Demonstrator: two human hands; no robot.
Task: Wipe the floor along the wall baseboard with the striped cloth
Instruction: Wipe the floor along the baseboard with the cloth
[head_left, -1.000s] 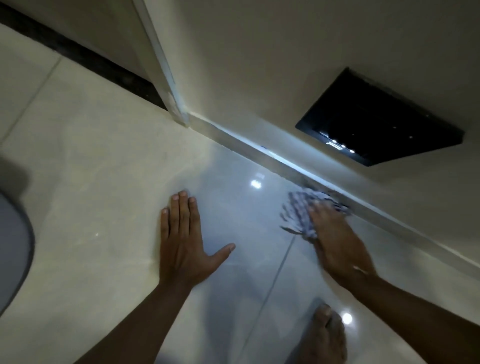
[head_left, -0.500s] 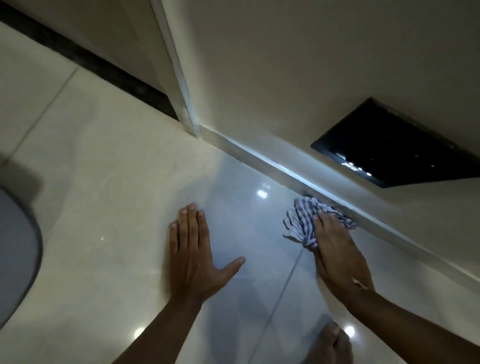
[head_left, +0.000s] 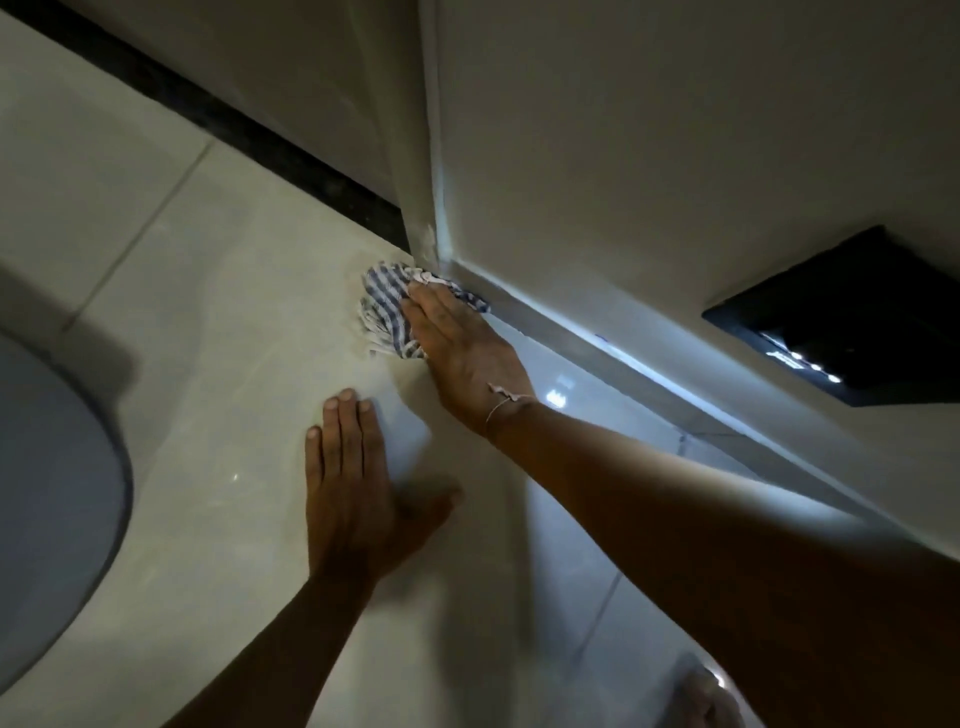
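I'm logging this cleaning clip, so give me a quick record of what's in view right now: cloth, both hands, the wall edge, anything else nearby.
cloth: striped cloth, bunched on the floor at the wall corner
right hand: right hand flat on the cloth, pressing it down
left hand: left hand flat on the floor tiles, fingers spread, holding nothing
baseboard: baseboard runs right from the cloth, lit by a glare
wall: black panel set low in the wall
other: grey rounded object at the left edge; a foot at the bottom
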